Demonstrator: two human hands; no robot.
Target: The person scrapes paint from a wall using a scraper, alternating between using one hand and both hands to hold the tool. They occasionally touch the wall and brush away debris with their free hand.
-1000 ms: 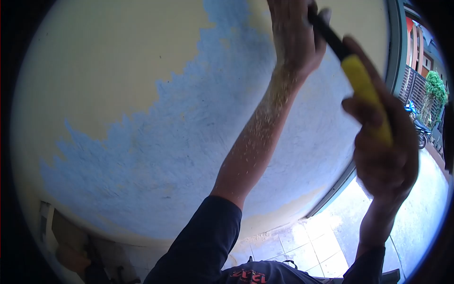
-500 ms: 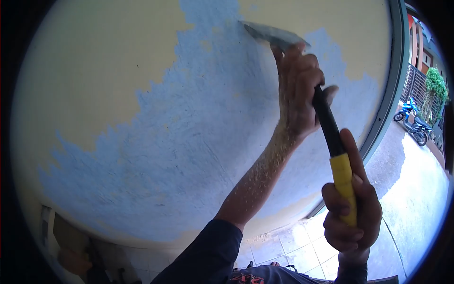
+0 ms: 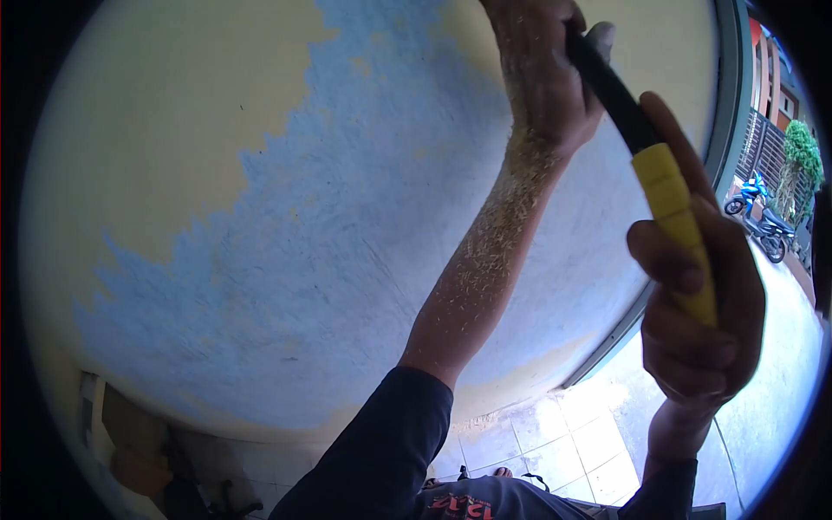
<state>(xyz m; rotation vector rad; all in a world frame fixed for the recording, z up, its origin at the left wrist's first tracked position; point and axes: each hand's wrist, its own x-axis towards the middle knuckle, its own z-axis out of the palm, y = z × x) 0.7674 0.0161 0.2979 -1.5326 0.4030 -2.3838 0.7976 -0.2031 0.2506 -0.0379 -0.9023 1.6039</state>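
Observation:
A long-handled scraper [image 3: 611, 91], with a black shaft and a yellow-wrapped grip, slants up across the right side of the view. My left hand [image 3: 550, 78] is closed around the upper shaft, its fingers partly cut off by the top edge. Lower down, my right hand [image 3: 715, 312] wraps the yellow grip with the index finger stretched along it. The scraper's blade is out of view above. Behind the hands, the wall [image 3: 347, 217] shows a wide, ragged blue-grey patch between areas of cream paint. Pale flakes cover my left forearm.
A grey-green frame [image 3: 726, 113] edges the wall on the right. Outside stand a blue motorbike [image 3: 763, 217], a dark fence [image 3: 763, 147] and a green bush [image 3: 802, 152]. Pale floor tiles [image 3: 546, 442] lie below. Dark shapes at the lower left are hard to make out.
Both hands have moved up with the scraper, and my right hand also went right. The blade, visible against the wall before, has left the top of the view.

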